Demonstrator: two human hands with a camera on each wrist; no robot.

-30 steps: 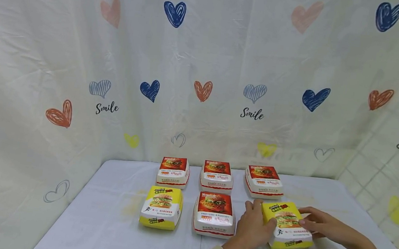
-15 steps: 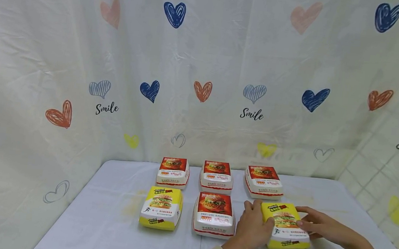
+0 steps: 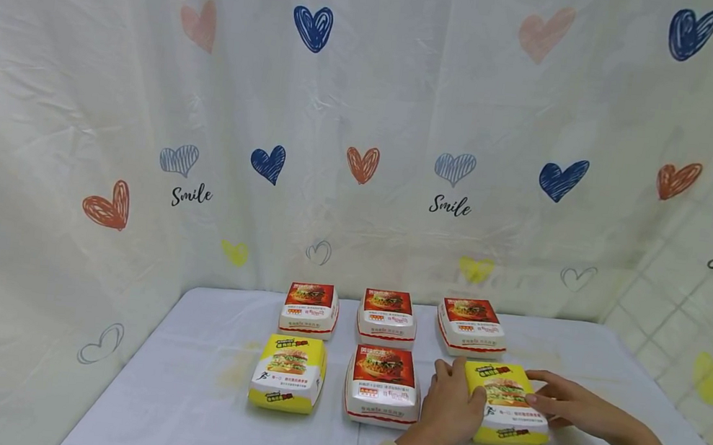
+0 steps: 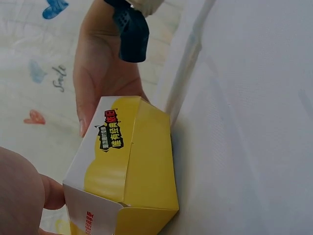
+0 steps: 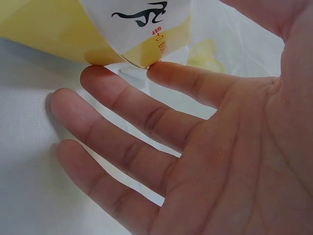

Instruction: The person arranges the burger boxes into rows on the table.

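A yellow-and-white burger box (image 3: 503, 405) with a burger picture on its lid sits at the table's right front, between both hands. My left hand (image 3: 448, 406) lies along its left side, with a fingertip (image 4: 51, 193) at the box's corner in the left wrist view. From the right, my right hand (image 3: 585, 406) touches it, thumb at the lid's edge. Its fingers (image 5: 142, 112) are extended in the right wrist view, the tips against the box's lower side. To the left stand a red-and-white burger box (image 3: 383, 388) and another yellow-and-white one (image 3: 288, 375).
Behind them, a row of three red-and-white burger boxes runs along the far side: left box (image 3: 309, 312), middle box (image 3: 387, 320) and right box (image 3: 471, 329). A white cloth covers the table (image 3: 195, 394). A heart-printed curtain (image 3: 394, 110) hangs behind.
The yellow-and-white box between the hands has shifted slightly left and turned straighter. My right hand has moved left along with it. The left thumb has come off the lid to its left edge.
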